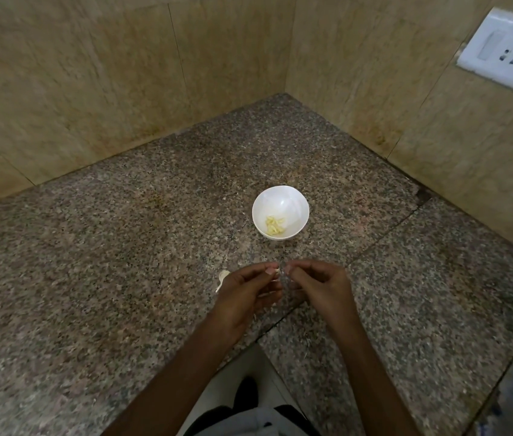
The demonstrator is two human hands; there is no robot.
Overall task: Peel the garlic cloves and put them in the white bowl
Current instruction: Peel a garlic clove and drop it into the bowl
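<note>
The left hand (248,294) is curled, its thumb and forefinger pinching a small whitish garlic clove (276,271) at their tips; the other fingers fold loosely under the palm. The right hand (321,287) is curled in the same way, and its thumb and forefinger come in against the same clove from the other side, so both hands grip it between them. That spot is blurred, and whether the right fingertips sit on the clove itself or on its skin cannot be told.

Only a sliver of the clove shows between the fingertips. It is too small and too covered to tell which way its long axis runs.

The clove is held just above the speckled brown granite tabletop (123,247), near its front edge. The round white bowl (292,201) stands upright on the tabletop a little beyond the hands, apart from them. A small heap of pale yellow peeled cloves (274,225) lies in its bottom, toward the near side.

Both bare forearms reach forward from the bottom of the view and converge, the backs of the hands facing up and the knuckles turned toward each other.

A papery white scrap of garlic (222,278) lies on the tabletop just beside the left hand, partly hidden behind it. A white switch-and-socket plate (506,48) sits on the beige tiled wall at upper right.
</note>
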